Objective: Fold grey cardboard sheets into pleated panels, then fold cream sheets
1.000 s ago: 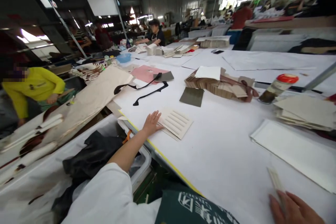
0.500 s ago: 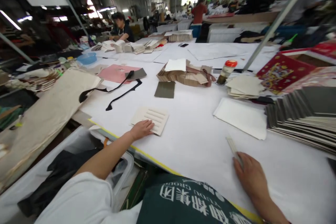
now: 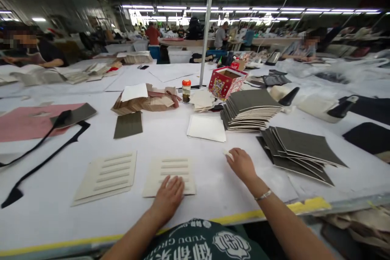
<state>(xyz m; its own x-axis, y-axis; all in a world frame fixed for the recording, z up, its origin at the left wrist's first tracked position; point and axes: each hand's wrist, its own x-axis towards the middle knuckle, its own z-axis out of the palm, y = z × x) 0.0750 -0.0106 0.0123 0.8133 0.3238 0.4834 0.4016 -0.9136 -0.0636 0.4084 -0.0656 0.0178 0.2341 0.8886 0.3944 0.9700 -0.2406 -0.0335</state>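
My left hand [image 3: 170,193] lies flat, fingers stretched, on a cream panel [image 3: 154,174] with several raised strips across it. To its left, another cream panel [image 3: 117,174] with the same kind of strips rests on one more cream sheet. My right hand [image 3: 242,165] is closed over the table, right of the panels. A small end of pale cream strips [image 3: 228,154] pokes out past its fingertips; the rest is hidden by the hand. Beyond that hand sits a pile of white sheets [image 3: 206,127].
Dark grey panels lie in a tall stack [image 3: 256,101] and a looser pile [image 3: 301,146] at right. A dark square [image 3: 128,125], a brown bundle [image 3: 143,99], a red-lidded jar [image 3: 186,91] and a red box [image 3: 227,81] stand farther back. A metal pole [image 3: 207,28] rises behind.
The view has swung to the right. My left hand has shifted from the left striped panel to a second one beside it. Less of the strips in my right hand shows.
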